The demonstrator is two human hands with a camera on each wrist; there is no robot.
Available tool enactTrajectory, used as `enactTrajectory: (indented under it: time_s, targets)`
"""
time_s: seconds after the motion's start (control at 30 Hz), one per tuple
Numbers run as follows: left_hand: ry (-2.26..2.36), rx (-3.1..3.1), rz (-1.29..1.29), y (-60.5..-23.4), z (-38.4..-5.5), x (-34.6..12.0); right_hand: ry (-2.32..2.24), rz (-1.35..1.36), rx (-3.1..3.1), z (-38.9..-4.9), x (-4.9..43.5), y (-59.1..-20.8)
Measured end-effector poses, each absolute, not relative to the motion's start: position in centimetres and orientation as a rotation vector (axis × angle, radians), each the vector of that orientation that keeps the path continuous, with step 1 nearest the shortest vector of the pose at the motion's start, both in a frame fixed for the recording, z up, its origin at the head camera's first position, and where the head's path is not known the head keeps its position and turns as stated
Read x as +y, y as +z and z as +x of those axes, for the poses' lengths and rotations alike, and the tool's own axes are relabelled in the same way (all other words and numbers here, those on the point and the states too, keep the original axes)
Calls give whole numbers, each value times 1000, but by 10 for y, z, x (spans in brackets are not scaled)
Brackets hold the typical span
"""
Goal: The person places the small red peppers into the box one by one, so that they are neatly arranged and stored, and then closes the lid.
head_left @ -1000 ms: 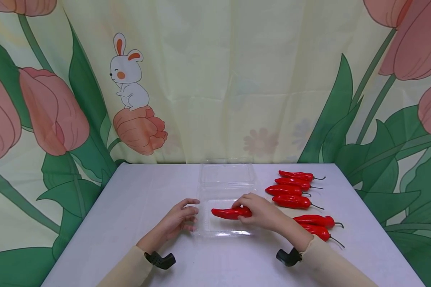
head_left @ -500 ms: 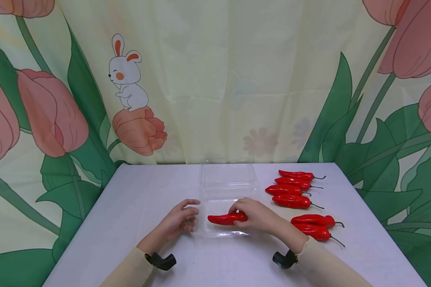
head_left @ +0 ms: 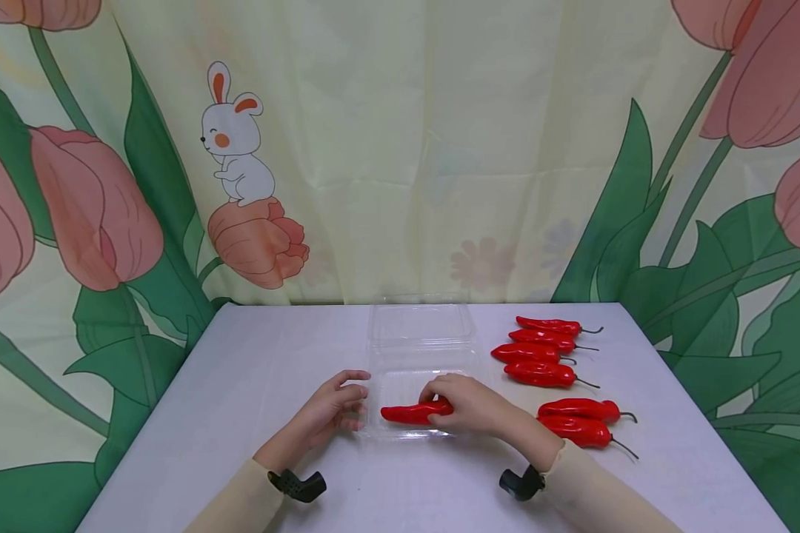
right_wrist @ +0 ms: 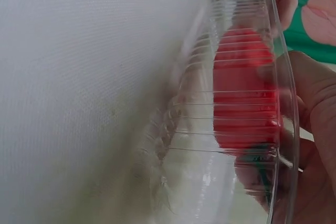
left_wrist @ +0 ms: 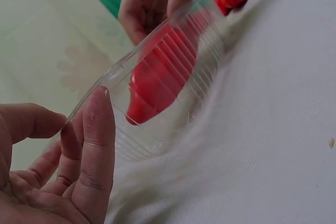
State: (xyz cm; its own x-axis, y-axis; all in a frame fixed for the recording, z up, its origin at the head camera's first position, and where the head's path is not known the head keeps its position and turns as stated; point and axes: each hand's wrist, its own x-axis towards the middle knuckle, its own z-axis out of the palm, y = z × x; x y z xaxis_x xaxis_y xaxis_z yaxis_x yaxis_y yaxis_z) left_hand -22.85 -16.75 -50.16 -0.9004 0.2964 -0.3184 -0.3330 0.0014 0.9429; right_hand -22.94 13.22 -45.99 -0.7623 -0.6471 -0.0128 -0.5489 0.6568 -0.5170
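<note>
In the head view a clear plastic clamshell box (head_left: 403, 381) stands on the table with its lid (head_left: 421, 323) folded back. My right hand (head_left: 470, 403) holds a red chili pepper (head_left: 407, 414) by its stem end, low in the base near the front wall. Through the ribbed wall in the right wrist view, the pepper (right_wrist: 244, 93) shows with a green stem by the fingers. At the box's left side is my left hand (head_left: 336, 407). In the left wrist view that hand (left_wrist: 68, 166) pinches the rim, several fingers lying along the outer wall.
Several red chili peppers (head_left: 540, 374) lie in a group at the back right. Two more peppers (head_left: 580, 429) lie nearer, beside the right forearm. The white-covered table (head_left: 293, 333) ends at a printed curtain (head_left: 387, 185).
My right hand has moved the chili pepper left and toward the front wall of the box, lower in the view. The left hand has stayed at the rim.
</note>
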Motion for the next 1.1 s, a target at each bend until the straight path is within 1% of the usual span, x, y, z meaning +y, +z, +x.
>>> enactTrajectory:
  time_s: [0.47, 1.1]
  targets:
    - [1964, 1842, -37, -500, -226, -167, -744, -984, 2657, -232, 130, -468]
    - [1960, 1853, -35, -499, -225, -166, -809, -971, 2602, -230, 117, -468]
